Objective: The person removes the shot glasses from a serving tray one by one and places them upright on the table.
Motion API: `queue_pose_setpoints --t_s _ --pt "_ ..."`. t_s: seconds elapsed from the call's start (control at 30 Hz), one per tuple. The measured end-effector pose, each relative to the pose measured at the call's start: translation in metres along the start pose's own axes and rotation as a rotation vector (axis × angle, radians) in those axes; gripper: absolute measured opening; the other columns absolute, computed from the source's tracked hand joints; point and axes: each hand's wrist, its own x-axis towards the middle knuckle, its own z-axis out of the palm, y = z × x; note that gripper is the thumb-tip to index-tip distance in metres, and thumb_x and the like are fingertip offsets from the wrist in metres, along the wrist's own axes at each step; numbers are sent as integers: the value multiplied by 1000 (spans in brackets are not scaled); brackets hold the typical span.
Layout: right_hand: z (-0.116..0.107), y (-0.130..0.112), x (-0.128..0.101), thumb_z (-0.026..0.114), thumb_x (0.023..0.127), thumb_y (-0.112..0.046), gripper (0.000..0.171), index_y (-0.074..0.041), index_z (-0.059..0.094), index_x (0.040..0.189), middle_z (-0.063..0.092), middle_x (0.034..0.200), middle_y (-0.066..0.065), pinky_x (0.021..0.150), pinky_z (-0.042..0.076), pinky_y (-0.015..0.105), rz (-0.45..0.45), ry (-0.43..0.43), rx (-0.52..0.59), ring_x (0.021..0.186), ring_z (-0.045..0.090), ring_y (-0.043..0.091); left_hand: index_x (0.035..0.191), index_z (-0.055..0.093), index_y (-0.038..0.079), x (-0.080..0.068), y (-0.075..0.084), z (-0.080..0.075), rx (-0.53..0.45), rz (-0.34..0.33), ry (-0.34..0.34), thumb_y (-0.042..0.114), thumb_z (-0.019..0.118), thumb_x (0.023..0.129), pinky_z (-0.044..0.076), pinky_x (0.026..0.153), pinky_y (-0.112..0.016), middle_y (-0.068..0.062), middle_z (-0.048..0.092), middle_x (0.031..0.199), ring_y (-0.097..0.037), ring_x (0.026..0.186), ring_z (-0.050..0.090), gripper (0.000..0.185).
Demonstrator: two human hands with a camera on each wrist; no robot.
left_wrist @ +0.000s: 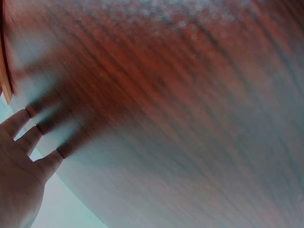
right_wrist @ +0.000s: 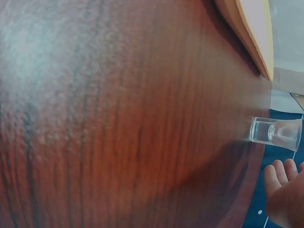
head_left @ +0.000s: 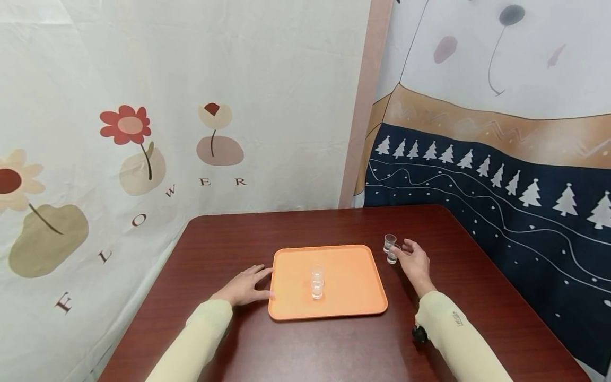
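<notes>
An orange tray [head_left: 353,276] lies in the middle of the dark wooden table [head_left: 334,345]. Small clear glasses [head_left: 317,281] stand stacked near the tray's centre. Two more small glasses [head_left: 390,243] [head_left: 393,254] stand on the table just right of the tray. My right hand [head_left: 414,261] rests beside them with relaxed fingers. In the right wrist view the fingers [right_wrist: 280,175] are a little apart from a glass [right_wrist: 275,133]. My left hand [head_left: 247,286] lies flat on the table by the tray's left edge, its fingers [left_wrist: 33,130] straight.
Printed cloth hangs close behind the table, with flowers on the left and trees on the right. The table's left and right edges run near my forearms. A small black device [head_left: 420,334] sits under my right sleeve.
</notes>
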Motion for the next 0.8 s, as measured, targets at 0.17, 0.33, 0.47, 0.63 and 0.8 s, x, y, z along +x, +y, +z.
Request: queue_pose_setpoints --t_s 0.17,0.33,0.47,0.63,0.8 --pt "-3 -3 2 70 94 -26 58 2 51 140 58 133 25 100 46 48 -20 17 13 121 58 37 152 44 20 0 0 0 5 2 1 64 70 82 26 112 -60 -20 35 155 -43 142 29 86" --pt "-5 -6 2 69 95 -24 55 3 51 139 57 133 25 101 45 48 -53 35 22 122 58 37 152 44 19 -1 0 0 9 7 3 64 70 82 27 111 -61 -21 36 154 -44 142 30 87" --pt "-4 -9 2 69 95 -23 53 2 53 139 58 133 24 101 45 47 -77 54 13 122 58 37 152 43 21 -2 1 0 12 1 -4 64 70 82 26 111 -61 -20 35 154 -43 143 29 87" --pt "-4 -16 0 68 96 -22 52 1 52 140 57 135 23 103 44 47 -91 55 22 124 56 37 152 44 19 -2 0 1 15 9 -1 64 70 82 27 111 -61 -21 36 154 -44 142 29 87" --pt "-3 -23 -2 68 96 -22 51 1 53 139 57 135 22 102 45 47 -113 37 53 123 56 36 152 44 20 -2 0 1 13 8 -2 63 70 82 27 111 -61 -21 36 154 -44 142 29 86"
